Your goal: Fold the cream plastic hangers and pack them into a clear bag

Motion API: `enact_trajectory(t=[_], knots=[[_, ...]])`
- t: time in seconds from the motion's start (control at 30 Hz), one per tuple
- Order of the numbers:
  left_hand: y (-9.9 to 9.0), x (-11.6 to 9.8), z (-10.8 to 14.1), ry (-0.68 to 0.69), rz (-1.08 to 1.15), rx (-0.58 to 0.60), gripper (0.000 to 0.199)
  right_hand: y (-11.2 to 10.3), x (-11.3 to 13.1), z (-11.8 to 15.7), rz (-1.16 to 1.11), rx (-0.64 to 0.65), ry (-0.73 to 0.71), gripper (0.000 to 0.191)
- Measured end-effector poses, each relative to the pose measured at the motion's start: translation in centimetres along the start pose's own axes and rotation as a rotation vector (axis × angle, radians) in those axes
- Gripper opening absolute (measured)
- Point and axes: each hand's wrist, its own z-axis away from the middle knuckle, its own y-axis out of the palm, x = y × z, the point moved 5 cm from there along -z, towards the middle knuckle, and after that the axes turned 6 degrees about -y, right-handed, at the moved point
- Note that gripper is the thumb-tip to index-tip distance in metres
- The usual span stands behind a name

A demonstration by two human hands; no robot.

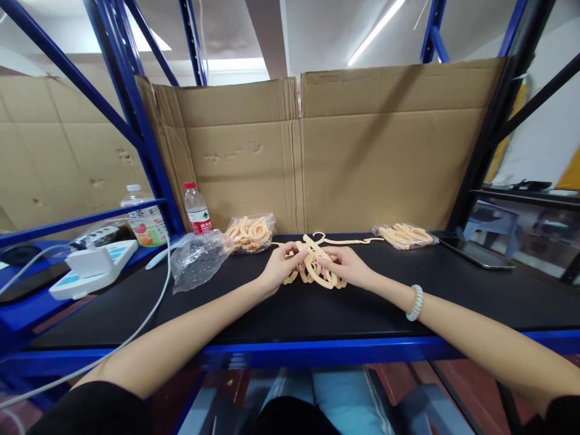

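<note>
Cardboard (389, 151) backs the black desk (290, 314). Mid-desk, left hand (281, 266) and right hand (352, 266) pinch cream pieces (312, 249), each grip closed, though how many is hard to tell. Likely light, stiff plastic, best held by the long bars.

Bright scene, and there's the white tube light (376, 30) blazing overhead! A soft diagonal shadow slices across the cardboard (385, 130), glints dance on the clear bag (199, 260), wide-angle stretch tips the rack post (155, 169) outward, and small print on the red-capped bottle (197, 211) goes soft.
</note>
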Motion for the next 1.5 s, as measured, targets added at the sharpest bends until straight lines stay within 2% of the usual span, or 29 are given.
enact_trajectory(t=[0.2, 0.43, 0.67, 0.8, 0.97, 1.1, 1.23, 1.4, 1.5], knots=[[-0.3, 0.5, -0.4, -0.026, 0.035, -0.005, 0.044, 0.8, -0.4, 0.2, -0.138, 0.097, 0.053, 0.04], [0.1, 0.7, -0.4, -0.061, 0.052, 0.019, 0.038, 0.6, -0.5, 0.0, -0.096, 0.014, 0.105, 0.032], [1.0, 0.5, 0.1, -0.092, 0.058, 0.063, 0.042, 0.7, -0.9, 0.1, -0.096, 0.032, 0.163, 0.024], [0.8, 0.5, 0.0, -0.099, 0.06, 0.044, 0.04, -0.2, -1.0, -0.2, -0.113, 0.007, 0.278, 0.019], [-0.5, 0.3, -0.3, -0.091, 0.008, -0.04, 0.028, -4.0, -2.8, -0.1, 0.194, -0.097, 0.487, 0.018], [-1.2, 0.1, -0.5, -0.043, -0.11, -0.07, 0.025, -5.8, -4.4, 0.6, 0.4, -0.043, 0.58, 0.021], [-1.4, -0.5, -0.5, 0.077, -0.308, -0.068, 0.026, -6.0, -4.5, 1.0, 0.641, 0.04, 0.654, 0.026], [-0.3, -1.3, 0.1, 0.23, -0.589, 0.094, 0.024, -5.8, -3.8, 1.1, 0.841, 0.101, 0.707, 0.031], [0.2, -1.2, 0.5, 0.276, -0.698, 0.202, 0.03, -5.9, -4.0, 1.2, 0.892, 0.122, 0.724, 0.034]])
